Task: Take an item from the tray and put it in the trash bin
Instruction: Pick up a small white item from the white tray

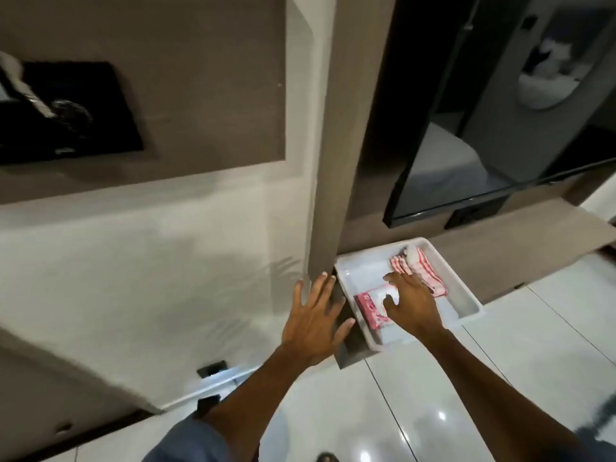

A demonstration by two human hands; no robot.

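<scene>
We look down over both arms at a white tray [466, 296] set on a low wood shelf [520, 241], w/ glossy white floor tiles [520, 368] below.

Right hand [411, 303] is inside the tray, palm down, fingers spread and curling onto a pink-and-white packet [368, 310] at the tray's near-left part. Thumb touches the packet's white area; we can't tell if it's gripped or only touched, since the hand covers most of the packet's right side. Print on the packet is too blurred to read.

Beyond the hand, at the tray's far-right part, lies a red-and-white striped cloth [418, 268]; its near end is hidden under the fingers. A white lump sits at its far end, unclear what.

Left hand [316, 320] is wide open, fingers splayed, holding nothing, approx. against the lower end of a vertical wood panel [325, 195]; contact uncertain.

No trash bin seen in view. Dark TV screen [483, 128] upper right, edges cut off by frame. Black mounted object [66, 111] upper left, blurred, partly cut off. Frame is motion-blurred overall.
</scene>
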